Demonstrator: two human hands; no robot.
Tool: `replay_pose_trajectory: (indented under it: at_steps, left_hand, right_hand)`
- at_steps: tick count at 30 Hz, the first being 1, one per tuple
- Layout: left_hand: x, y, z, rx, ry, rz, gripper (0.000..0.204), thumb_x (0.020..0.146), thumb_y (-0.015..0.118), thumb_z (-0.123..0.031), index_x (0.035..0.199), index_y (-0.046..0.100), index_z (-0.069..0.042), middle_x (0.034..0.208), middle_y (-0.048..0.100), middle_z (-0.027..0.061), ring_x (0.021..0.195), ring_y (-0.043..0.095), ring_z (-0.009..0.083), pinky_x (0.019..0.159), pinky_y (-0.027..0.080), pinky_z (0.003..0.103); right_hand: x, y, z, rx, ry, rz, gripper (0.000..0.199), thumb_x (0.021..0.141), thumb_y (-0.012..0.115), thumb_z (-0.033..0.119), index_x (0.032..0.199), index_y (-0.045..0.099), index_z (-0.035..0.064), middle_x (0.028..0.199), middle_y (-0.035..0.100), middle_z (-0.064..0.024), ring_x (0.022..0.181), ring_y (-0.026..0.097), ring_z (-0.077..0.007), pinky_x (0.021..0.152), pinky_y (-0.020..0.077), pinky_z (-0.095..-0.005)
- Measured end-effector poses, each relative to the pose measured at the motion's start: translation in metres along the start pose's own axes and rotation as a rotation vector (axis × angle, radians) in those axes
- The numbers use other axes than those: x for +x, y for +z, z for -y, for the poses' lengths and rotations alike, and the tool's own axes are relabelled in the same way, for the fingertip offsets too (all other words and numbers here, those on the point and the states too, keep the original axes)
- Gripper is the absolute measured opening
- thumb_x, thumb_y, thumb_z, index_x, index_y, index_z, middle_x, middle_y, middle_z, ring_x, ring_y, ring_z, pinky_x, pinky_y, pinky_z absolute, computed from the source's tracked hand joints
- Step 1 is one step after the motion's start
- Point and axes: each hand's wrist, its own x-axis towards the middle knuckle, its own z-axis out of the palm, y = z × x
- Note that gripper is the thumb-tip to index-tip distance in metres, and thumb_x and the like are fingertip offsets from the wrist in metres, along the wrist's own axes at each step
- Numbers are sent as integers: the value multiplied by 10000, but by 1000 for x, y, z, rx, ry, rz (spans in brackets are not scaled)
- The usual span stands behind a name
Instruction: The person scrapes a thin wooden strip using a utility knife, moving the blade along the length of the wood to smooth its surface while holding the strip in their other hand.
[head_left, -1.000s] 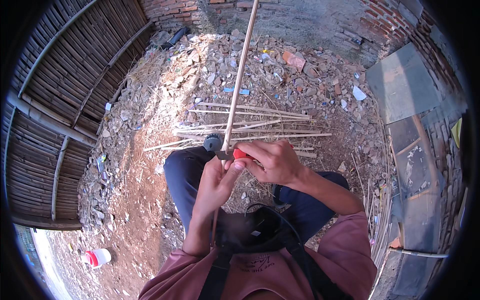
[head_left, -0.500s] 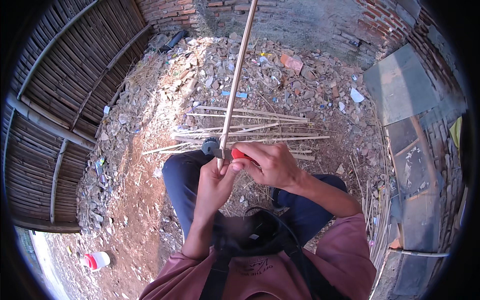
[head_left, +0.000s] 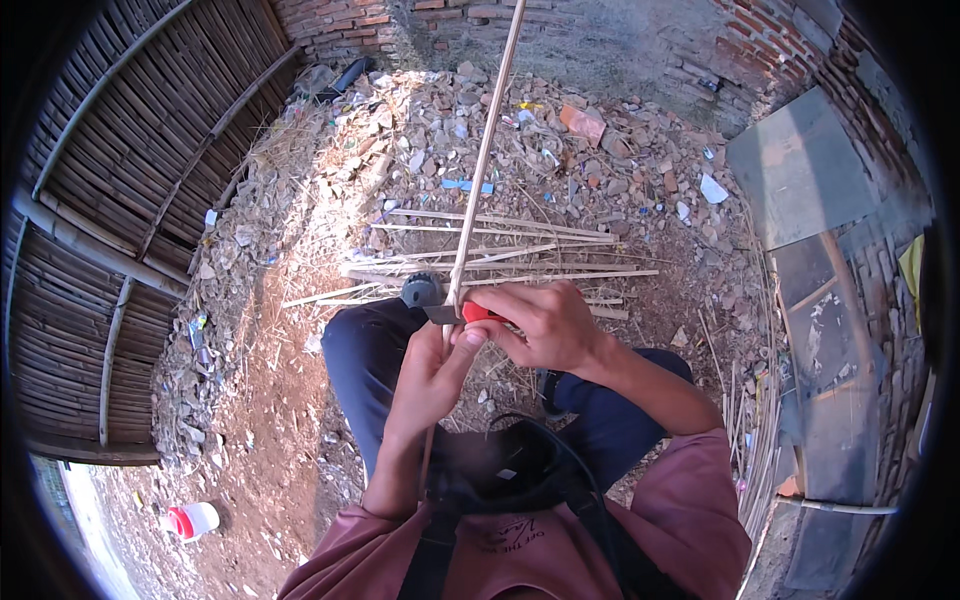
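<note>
A long pale bamboo strip [head_left: 481, 170] rises from my hands toward the brick wall. My left hand [head_left: 425, 380] is closed round its lower part, and the tail of the strip shows below by my forearm. My right hand [head_left: 552, 328] grips a knife [head_left: 479, 312] by its red handle. Its short dark blade lies across the strip just above my left hand. My left thumb touches or nearly touches my right fingers beside the handle. Where the blade meets the strip, a lighter split or shaving shows.
Several bamboo strips [head_left: 560, 275] lie crosswise on the rubble beyond my knees. A bamboo-slat wall [head_left: 110, 200] stands at the left, boards [head_left: 805, 170] lean at the right. A white container with a red lid [head_left: 195, 520] sits at the lower left.
The bamboo strip has slid down through my left hand, so its end now hangs below toward my forearm. Both hands and the knife have stayed nearly in place.
</note>
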Motion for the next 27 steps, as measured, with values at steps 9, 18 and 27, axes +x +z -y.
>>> replay_pose_trajectory:
  at_steps: [9, 18, 27]
  left_hand:
    - [1, 11, 6, 163, 96, -184, 406, 1122, 603, -374, 931, 626, -16, 721, 502, -83, 659, 383, 25, 559, 322, 255]
    - [7, 16, 12, 196, 77, -249, 349, 1093, 664, -287, 1022, 707, 52, 636, 463, -16, 628, 374, 55, 531, 323, 303]
    - [3, 24, -11, 254, 24, -267, 343, 1092, 650, -288, 984, 650, 38, 615, 474, 32, 614, 445, 68, 549, 406, 317]
  right_hand:
    - [3, -3, 12, 9, 45, -70, 232, 970, 757, 299, 1117, 716, 125, 816, 739, -66, 614, 729, -249, 499, 549, -371]
    - [5, -2, 16, -7, 94, -133, 285, 998, 743, 342, 1115, 703, 85, 852, 757, -64, 632, 736, -238, 500, 544, -370]
    - [9, -10, 7, -65, 54, -98, 217, 1007, 735, 278, 1099, 710, 84, 853, 761, -69, 641, 736, -228, 518, 544, -357]
